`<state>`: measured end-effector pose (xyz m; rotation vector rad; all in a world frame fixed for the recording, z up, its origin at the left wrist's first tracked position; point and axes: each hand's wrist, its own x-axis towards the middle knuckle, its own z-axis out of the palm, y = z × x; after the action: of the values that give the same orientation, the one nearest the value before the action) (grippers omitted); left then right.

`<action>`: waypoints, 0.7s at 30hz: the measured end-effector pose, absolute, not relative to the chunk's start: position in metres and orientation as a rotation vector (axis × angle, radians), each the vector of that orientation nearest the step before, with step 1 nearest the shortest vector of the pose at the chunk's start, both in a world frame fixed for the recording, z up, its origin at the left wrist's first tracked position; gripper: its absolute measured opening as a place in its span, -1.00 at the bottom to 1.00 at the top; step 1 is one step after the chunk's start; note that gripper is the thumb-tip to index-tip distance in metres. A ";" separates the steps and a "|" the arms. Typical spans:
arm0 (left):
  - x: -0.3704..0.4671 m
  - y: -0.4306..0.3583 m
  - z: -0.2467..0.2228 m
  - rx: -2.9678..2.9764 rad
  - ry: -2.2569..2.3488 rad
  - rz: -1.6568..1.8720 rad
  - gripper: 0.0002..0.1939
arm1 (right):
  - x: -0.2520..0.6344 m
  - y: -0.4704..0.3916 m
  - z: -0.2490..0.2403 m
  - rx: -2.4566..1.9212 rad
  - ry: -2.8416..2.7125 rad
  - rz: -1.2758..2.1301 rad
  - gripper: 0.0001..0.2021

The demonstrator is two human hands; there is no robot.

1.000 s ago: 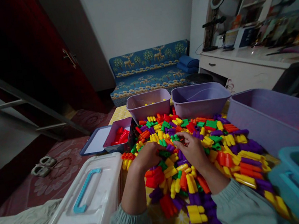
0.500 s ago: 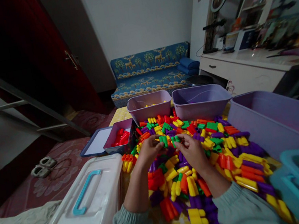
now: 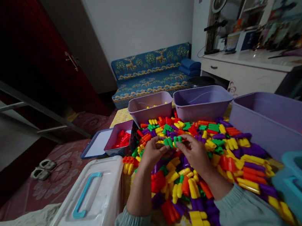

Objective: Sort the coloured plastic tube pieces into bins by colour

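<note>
Pinched in near-closed fingertips, green blocks meet between left hand and right hand, both wrists angled inward above the colourful pile!

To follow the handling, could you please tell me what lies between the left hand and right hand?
Green blocks lie there, held by the left hand and right hand over the pile, as the head view shows.
</note>
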<state>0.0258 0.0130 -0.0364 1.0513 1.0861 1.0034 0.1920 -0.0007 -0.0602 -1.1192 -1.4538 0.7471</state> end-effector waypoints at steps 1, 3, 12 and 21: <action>0.026 0.013 -0.036 1.054 1.094 1.011 -0.44 | 0.192 -0.001 -0.060 -1.114 -1.459 0.739 -0.72; 0.026 0.012 -0.037 1.067 1.079 1.019 -0.42 | 0.192 0.000 -0.061 -1.106 -1.479 0.775 -0.71; 0.023 0.012 -0.036 1.147 1.017 1.018 -0.36 | 0.194 0.005 -0.067 -1.154 -1.494 0.909 -0.66; 0.025 0.011 -0.035 1.182 1.049 0.999 -0.44 | 0.193 0.005 -0.070 -1.082 -1.514 0.931 -0.69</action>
<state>0.0250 0.0111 -0.0345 1.1821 1.0486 0.9990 0.1930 0.0045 -0.0696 -1.0825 -1.5136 0.9308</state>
